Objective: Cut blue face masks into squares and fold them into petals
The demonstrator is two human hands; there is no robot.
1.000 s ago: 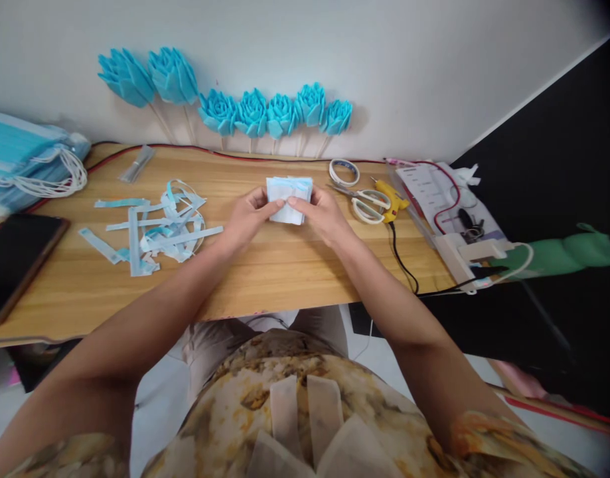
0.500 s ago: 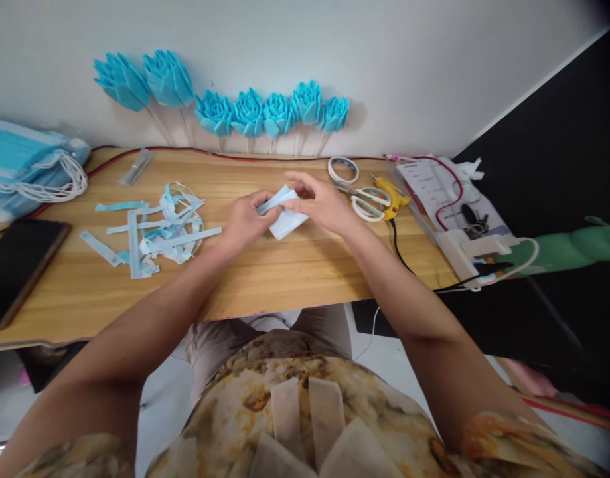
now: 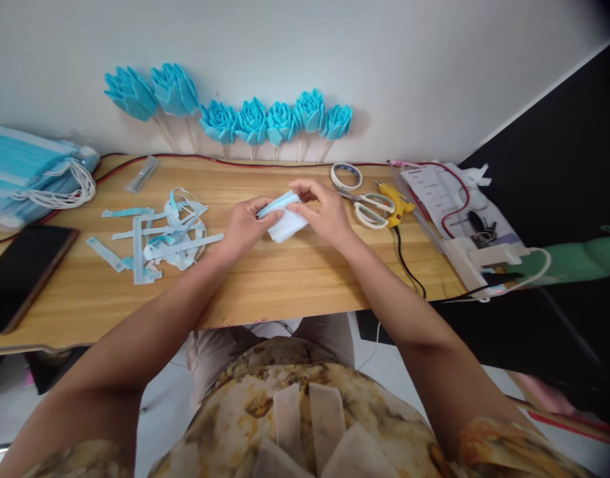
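Note:
Between both hands, above the middle of the wooden table point(image 3: 265, 292), is a small folded stack of pale blue and white mask fabric point(image 3: 288, 226). My left hand point(image 3: 247, 224) pinches its left side, thumb on top and fingers behind. On the right side my right hand point(image 3: 324, 212) grips it too, with its thumb pressed on the upper face and its fingers curled around the far edge. Left of my left hand lies a loose pile of cut blue and white strips point(image 3: 178, 245) with thin elastic loops. Scissors with white handles point(image 3: 372, 211) rest right of my right hand.
Several blue fabric flowers point(image 3: 252, 121) on sticks lean on the wall. A tape roll point(image 3: 346, 176), yellow glue gun point(image 3: 395, 206), papers point(image 3: 434, 186) and power strip point(image 3: 468, 265) sit to the right. Masks point(image 3: 26, 172), a phone point(image 3: 28, 272) and a clear packet point(image 3: 142, 174) are left.
The camera view has shifted slightly, so the table things appear a little lower and further right. The hands still hold the folded fabric, whose white face now shows more.

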